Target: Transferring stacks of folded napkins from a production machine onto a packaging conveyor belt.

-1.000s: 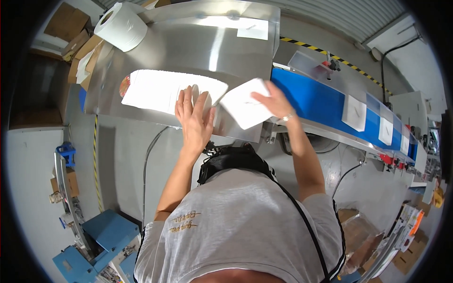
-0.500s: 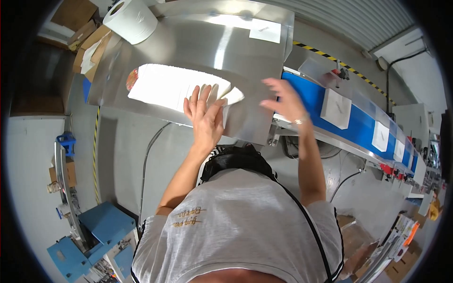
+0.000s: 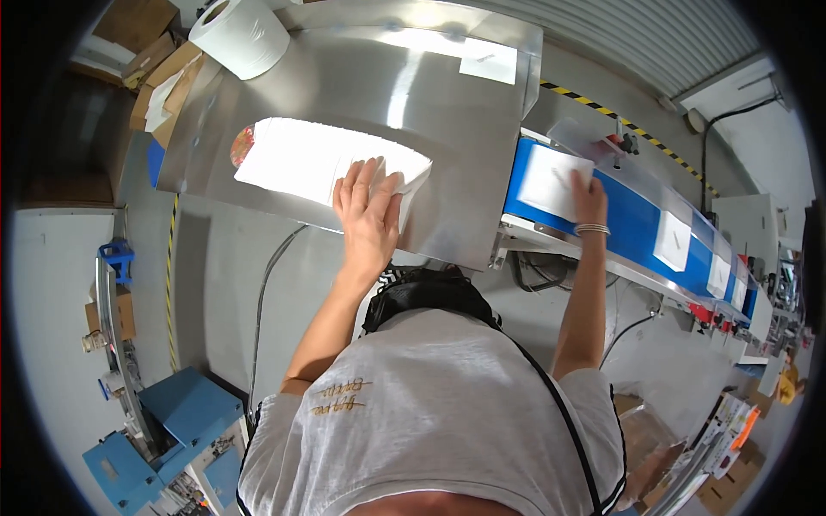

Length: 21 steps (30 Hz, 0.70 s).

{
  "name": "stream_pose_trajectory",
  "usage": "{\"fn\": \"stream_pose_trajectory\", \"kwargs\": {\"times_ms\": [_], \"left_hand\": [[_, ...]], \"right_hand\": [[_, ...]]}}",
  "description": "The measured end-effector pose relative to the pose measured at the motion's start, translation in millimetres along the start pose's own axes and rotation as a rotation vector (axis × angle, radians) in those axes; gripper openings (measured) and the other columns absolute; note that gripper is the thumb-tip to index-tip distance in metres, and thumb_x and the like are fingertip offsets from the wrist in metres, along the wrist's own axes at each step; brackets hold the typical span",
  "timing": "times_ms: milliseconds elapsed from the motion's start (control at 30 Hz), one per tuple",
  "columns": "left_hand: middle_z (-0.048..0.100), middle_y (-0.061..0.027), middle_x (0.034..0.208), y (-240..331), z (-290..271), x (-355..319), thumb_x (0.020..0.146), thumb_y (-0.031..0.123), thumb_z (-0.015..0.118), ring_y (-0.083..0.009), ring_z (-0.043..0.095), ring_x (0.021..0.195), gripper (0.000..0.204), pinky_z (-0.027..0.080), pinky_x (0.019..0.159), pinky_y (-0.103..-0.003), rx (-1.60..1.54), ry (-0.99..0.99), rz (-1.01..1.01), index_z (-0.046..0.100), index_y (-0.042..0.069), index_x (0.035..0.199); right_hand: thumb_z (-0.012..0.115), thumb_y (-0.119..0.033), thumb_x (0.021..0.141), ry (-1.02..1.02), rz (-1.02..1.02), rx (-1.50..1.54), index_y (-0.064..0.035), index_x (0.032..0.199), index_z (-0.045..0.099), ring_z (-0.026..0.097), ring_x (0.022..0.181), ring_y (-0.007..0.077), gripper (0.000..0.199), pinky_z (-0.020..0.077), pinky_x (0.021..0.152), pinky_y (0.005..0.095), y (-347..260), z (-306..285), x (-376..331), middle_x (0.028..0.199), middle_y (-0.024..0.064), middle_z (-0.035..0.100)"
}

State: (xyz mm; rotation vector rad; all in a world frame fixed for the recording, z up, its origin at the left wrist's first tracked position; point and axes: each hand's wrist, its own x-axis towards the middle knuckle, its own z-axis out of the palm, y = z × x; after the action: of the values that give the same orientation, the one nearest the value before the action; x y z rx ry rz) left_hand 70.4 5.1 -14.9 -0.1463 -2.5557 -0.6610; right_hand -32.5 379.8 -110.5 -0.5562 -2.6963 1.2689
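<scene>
I am pressing my left hand, fingers spread flat, on the near right end of the white sheet stack lying on the steel table. My right hand, open, is resting on a white sheet on the blue conveyor to the right.

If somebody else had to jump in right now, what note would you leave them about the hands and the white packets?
Left hand: flat, fingers spread, pressing on the stack of white packets on the steel table.
Right hand: resting on one white packet at the near end of the blue conveyor belt; not gripping it, as far as I can tell.
Done: three more packets already sit further along the belt.
Left: a sizeable stack remains on the table. A paper roll stands at the table's far left corner.
</scene>
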Motion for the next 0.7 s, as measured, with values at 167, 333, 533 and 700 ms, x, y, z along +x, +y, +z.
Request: {"fn": "stream_pose_trajectory", "kwargs": {"times_ms": [167,333,533,700], "left_hand": [[0.049,-0.0131,0.13,2,-1,2,0.078,0.004,0.066,-0.0355,0.037,0.127,0.028,0.026,0.105,-0.047,-0.005,-0.01,-0.039,0.067,0.011,0.105],[0.047,-0.0112,0.133,-3,1,-1,0.076,0.001,0.066,-0.0367,0.034,0.13,0.025,0.018,0.107,-0.052,-0.016,0.002,-0.034,0.07,0.011,0.098],[0.043,-0.0129,0.137,-4,-6,3,0.078,0.007,0.066,-0.0373,0.03,0.132,0.023,0.015,0.107,-0.053,-0.017,-0.08,0.084,0.069,0.011,0.1],[0.036,-0.02,0.14,-18,-8,3,0.081,0.017,0.066,-0.0398,0.026,0.132,0.041,0.018,0.107,-0.051,0.0,-0.036,-0.047,0.059,0.007,0.119]], "right_hand": [[0.074,-0.032,0.073,0.495,-0.331,-0.615,-0.007,0.117,0.053,0.056,0.101,0.0346,0.054,0.0444,0.087,0.042,-20,-8,-14,0.11,0.016,0.059],[0.075,-0.014,0.073,-0.584,-0.598,0.146,-0.0102,0.117,0.056,0.058,0.099,0.0208,0.048,0.0489,0.084,0.033,-143,55,-75,0.113,0.0062,0.058],[0.074,-0.012,0.074,-0.698,-0.89,0.204,-0.0102,0.117,0.054,0.057,0.098,0.0205,0.047,0.0469,0.086,0.0303,-153,106,-78,0.111,0.0055,0.057],[0.067,-0.027,0.086,-0.78,-0.191,0.517,-0.0002,0.115,0.052,0.056,0.089,0.0105,0.042,0.0468,0.08,0.0262,-116,88,-71,0.1,0.0059,0.061]]}}
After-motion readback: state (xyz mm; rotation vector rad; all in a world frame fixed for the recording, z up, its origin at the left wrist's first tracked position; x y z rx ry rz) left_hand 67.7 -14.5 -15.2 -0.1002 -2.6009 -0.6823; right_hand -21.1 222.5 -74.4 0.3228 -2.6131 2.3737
